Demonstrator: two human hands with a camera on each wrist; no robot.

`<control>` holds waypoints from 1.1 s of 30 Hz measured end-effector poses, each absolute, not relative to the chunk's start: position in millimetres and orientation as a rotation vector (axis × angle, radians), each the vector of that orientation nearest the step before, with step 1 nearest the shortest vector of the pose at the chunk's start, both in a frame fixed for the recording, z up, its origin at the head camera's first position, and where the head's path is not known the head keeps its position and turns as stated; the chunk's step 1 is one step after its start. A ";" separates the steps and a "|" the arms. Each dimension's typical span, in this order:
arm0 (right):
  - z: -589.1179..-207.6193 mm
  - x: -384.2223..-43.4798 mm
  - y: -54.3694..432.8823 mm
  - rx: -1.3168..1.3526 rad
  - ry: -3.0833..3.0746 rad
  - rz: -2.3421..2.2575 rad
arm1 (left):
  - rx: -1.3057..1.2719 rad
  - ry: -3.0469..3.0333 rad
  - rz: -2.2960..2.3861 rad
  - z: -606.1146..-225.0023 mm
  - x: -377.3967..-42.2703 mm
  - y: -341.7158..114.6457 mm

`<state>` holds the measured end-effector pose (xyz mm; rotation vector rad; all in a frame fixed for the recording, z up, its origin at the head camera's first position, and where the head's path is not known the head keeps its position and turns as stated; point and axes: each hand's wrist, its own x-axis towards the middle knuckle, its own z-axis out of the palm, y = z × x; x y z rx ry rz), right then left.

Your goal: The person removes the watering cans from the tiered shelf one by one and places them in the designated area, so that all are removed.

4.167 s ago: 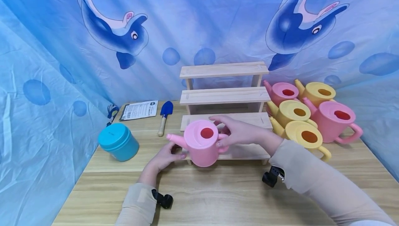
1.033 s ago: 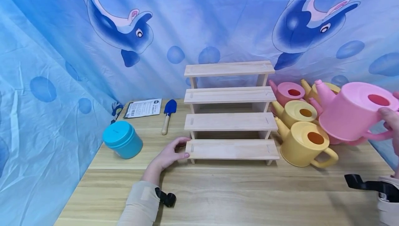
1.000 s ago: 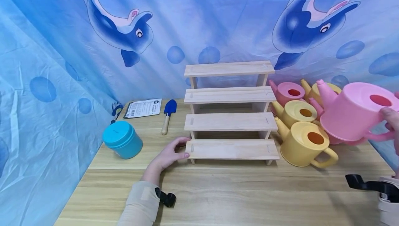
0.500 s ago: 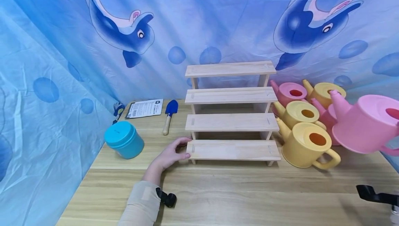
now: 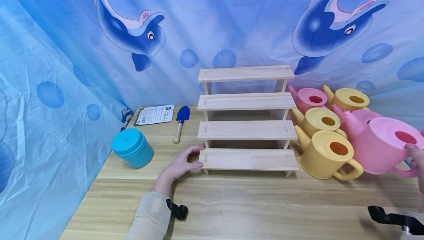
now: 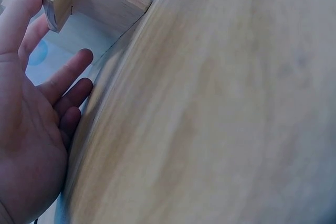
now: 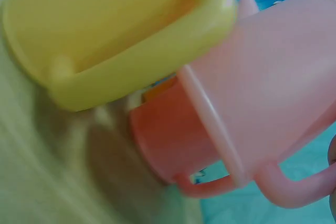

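Observation:
My right hand [image 5: 417, 162], partly cut off by the right edge, holds a pink watering can [image 5: 381, 148] by its handle. In the right wrist view this can's base [image 7: 212, 124] hangs above the table. A yellow watering can [image 5: 326, 155] stands just left of it, handle toward me. Behind them are another yellow can [image 5: 318, 120], a pink can [image 5: 309, 98], a yellow can [image 5: 349, 98] and a partly hidden pink can [image 5: 367, 115]. My left hand [image 5: 179, 164] grips the left end of the lowest board of a wooden tiered stand [image 5: 248, 159], thumb in front.
A turquoise lidded tub [image 5: 132, 148] stands at the left. Behind it lie a printed packet [image 5: 155, 115] and a small blue trowel [image 5: 181, 120] with a wooden handle. A blue dolphin-print curtain [image 5: 251, 19] hangs along the back and sides of the wooden table [image 5: 232, 203].
Earlier the right hand held a pink can in front of the stand. It carried the can right, then lowered it beside the front yellow can. The left hand stays at the stand.

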<state>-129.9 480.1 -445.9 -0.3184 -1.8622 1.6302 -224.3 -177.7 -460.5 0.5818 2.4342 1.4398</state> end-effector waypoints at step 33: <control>-449.4 -104.6 410.7 -0.881 -1.562 1.708 | 0.570 2.445 1.441 -468.6 -228.6 -179.9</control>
